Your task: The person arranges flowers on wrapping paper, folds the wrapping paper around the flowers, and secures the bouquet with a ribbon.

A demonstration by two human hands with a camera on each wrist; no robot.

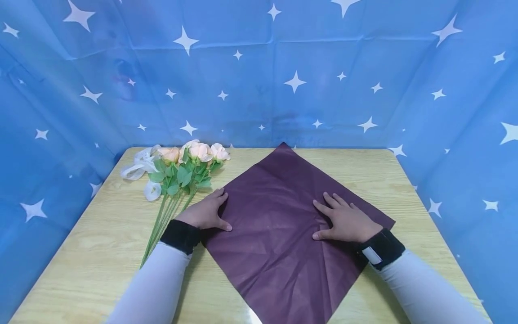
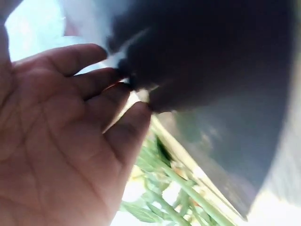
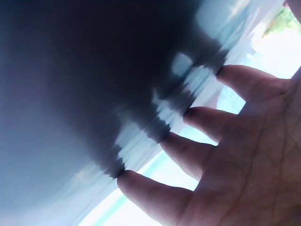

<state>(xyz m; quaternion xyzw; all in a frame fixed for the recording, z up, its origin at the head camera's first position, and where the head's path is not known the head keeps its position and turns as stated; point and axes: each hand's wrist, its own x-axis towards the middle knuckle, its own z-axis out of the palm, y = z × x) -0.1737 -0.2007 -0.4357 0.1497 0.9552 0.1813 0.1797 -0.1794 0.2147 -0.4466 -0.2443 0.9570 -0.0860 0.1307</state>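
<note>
A dark purple square sheet, creased toward its near corner, lies diamond-wise on the table. My left hand rests at the sheet's left corner, fingers spread and touching it. On the right part of the sheet my right hand presses with spread fingers. In the left wrist view the fingertips of the left hand touch the dark sheet. The right wrist view shows the right hand with its fingertips against the sheet. Neither hand grips anything.
Pale peach roses with long green stems lie left of the sheet, close by the left forearm. White ribbon and a small white roll lie beside them. A blue star-patterned curtain surrounds the wooden table.
</note>
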